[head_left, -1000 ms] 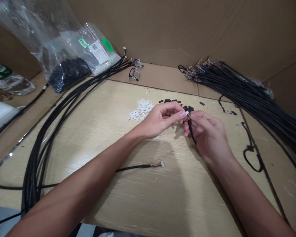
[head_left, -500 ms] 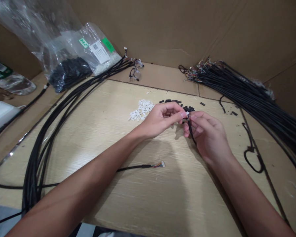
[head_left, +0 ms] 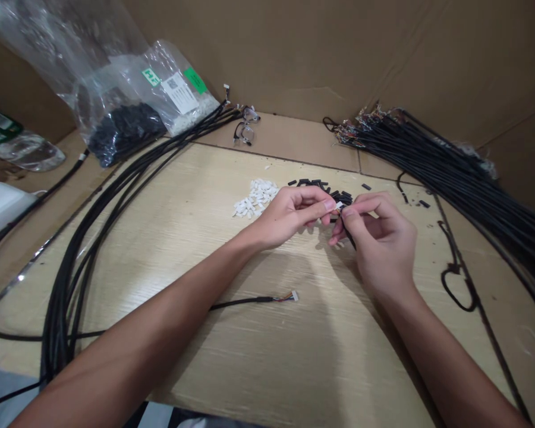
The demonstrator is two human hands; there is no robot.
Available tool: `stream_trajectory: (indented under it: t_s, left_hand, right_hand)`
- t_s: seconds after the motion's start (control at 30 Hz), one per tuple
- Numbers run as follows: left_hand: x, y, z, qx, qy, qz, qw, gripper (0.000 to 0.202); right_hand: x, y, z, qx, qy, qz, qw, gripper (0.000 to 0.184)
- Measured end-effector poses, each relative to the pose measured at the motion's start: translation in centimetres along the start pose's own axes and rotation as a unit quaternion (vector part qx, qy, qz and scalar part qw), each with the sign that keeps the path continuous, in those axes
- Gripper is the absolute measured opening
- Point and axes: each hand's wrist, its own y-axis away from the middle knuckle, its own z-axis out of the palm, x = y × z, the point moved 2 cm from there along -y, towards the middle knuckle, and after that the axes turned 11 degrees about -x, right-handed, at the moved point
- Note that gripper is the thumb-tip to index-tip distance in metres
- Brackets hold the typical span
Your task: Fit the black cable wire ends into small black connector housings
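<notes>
Between thumb and finger, my left hand [head_left: 298, 214] pinches a small white connector [head_left: 339, 205]. Thin coloured wires run from it to a black cable [head_left: 350, 239]. Close beside it, my right hand [head_left: 381, 244] is closed on the cable near its wire end. Just behind my fingers lie a heap of white connectors [head_left: 259, 196] and a scatter of short black sleeve pieces [head_left: 314, 183]. Nearer to me on the table, another cable end [head_left: 263, 300] with coloured wires carries a white connector [head_left: 295, 295].
Black cables [head_left: 84, 238] curve along the left; a thick bundle of cables [head_left: 455, 172] lies at the right. Plastic bags [head_left: 173, 89] of parts and eyeglasses [head_left: 245, 128] sit at the back. A cable loop [head_left: 457, 285] is near the right edge. Cardboard walls [head_left: 285, 53] enclose the table.
My right hand has turned slightly, and its grip has shifted along the cable just behind the connector. More of the coloured wires show now. My left hand has hardly moved.
</notes>
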Motion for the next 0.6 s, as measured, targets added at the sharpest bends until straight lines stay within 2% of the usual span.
stream_trajectory:
  t_s: [0.43,0.6]
  left_hand:
    - [-0.08,-0.07,-0.05,0.016,-0.009,0.006,1.0,0.048]
    - [-0.09,-0.01,0.07,0.023,-0.015,0.016,0.999,0.05]
  right_hand:
    - [-0.07,0.14,0.23,-0.001,0.033,-0.022,0.999,0.018]
    - [-0.67,0.31,0.28,0.014,0.099,-0.032,0.994,0.017]
